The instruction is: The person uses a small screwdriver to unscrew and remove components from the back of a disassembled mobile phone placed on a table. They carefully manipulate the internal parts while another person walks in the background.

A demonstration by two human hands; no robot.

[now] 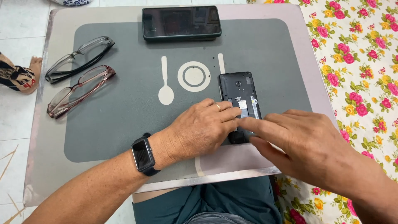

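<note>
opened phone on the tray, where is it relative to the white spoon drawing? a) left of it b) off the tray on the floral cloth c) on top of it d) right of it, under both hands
d: the opened phone with its back cover off lies right of the spoon drawing, with the left hand and right hand resting on its lower part.

Small grey-topped table (265,37) with printed white spoon-and-plate motif. On it: opened black phone, back cover off (239,89), under both hands; black-cased smartphone (181,22) well beyond them; black-framed glasses (78,58) and reddish-framed glasses (78,90) far left of left hand (203,130).
</note>
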